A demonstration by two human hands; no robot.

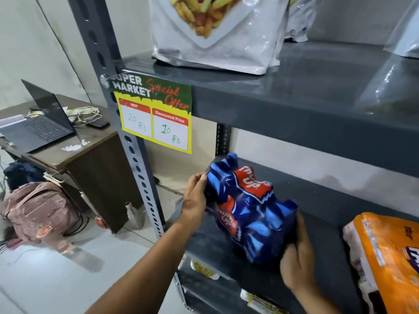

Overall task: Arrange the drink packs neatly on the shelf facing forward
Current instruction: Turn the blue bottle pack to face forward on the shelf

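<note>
Blue drink pack (251,211) sits on the middle shelf (328,200) near its left end, skewed: red logo angled up and left, not square to the front edge. Both hands on it. Left hand (195,200) presses the pack's left side, fingers flat against the wrap; right hand (297,261) cups the near right corner. Each grip is grasping the pack, neither clenched round it (more a squeeze between two palms). Judging progress: early, first pack mid-alignment, not yet forward-facing. Orange pack (385,257) lies further right on the same shelf, tilted on its side, untouched, so it likely still needs straightening. Rest of that shelf is bare. Snack bags (215,35) above.
</note>
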